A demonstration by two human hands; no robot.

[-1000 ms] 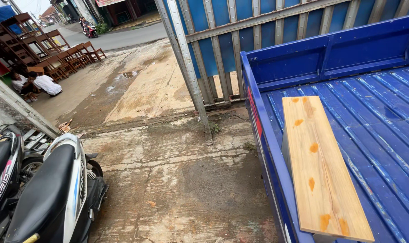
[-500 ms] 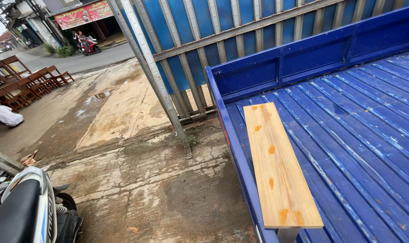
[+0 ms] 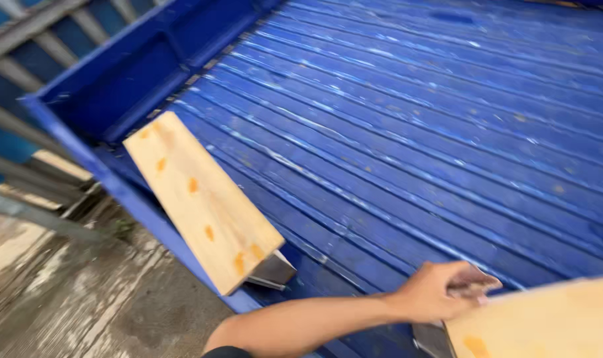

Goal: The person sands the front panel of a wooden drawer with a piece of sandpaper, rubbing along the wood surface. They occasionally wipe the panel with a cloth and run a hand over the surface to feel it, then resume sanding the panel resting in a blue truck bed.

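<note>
My left hand (image 3: 437,292) reaches in from the bottom edge and is closed around the grey metal leg (image 3: 434,339) of a pale wooden bench top (image 3: 546,325) at the bottom right corner. That bench rests at the near edge of the blue ribbed truck bed (image 3: 414,132). A second pale wooden bench (image 3: 202,199) with orange knots lies along the bed's left side, and its metal leg (image 3: 271,272) shows under the near end. My right hand is out of view.
The blue side wall (image 3: 116,86) of the truck bed runs along the left. Beyond it stand a grey metal fence (image 3: 23,172) and wet concrete ground (image 3: 62,298).
The view has swung right and down, from the street and scooter onto the truck bed. My left hand has come into view, holding a second bench at the bed's near edge.
</note>
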